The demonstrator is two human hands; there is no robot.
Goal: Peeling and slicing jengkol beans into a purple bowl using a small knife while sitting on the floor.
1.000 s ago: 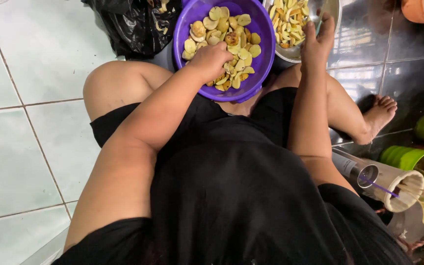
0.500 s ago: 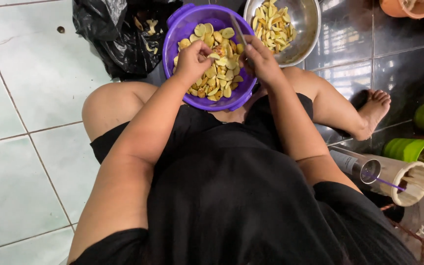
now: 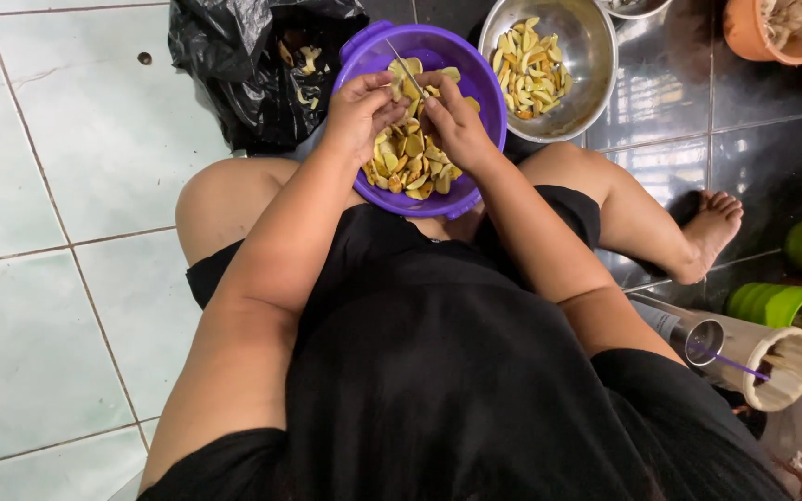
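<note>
A purple plastic bowl [image 3: 487, 88] rests between my knees, full of flat yellowish seeds [image 3: 412, 165]. Both hands meet above it. My left hand [image 3: 356, 109] pinches one seed between its fingertips. A small knife [image 3: 403, 61] is in my right hand [image 3: 455, 121], its thin blade pointing up and left against that seed. Beyond the purple bowl stands a round steel bowl [image 3: 585, 102] holding paler peeled seeds [image 3: 531, 70].
A black plastic bag [image 3: 234, 65] with peel scraps lies at the upper left on pale floor tiles. My bare right foot [image 3: 709, 232] rests on dark tiles. Green cups [image 3: 782, 301], a cylindrical container [image 3: 744, 357] and an orange pot [image 3: 772, 32] sit at the right.
My right hand left the steel bowl and came back over the purple bowl. Both hands now meet on one seed with the knife against it.
</note>
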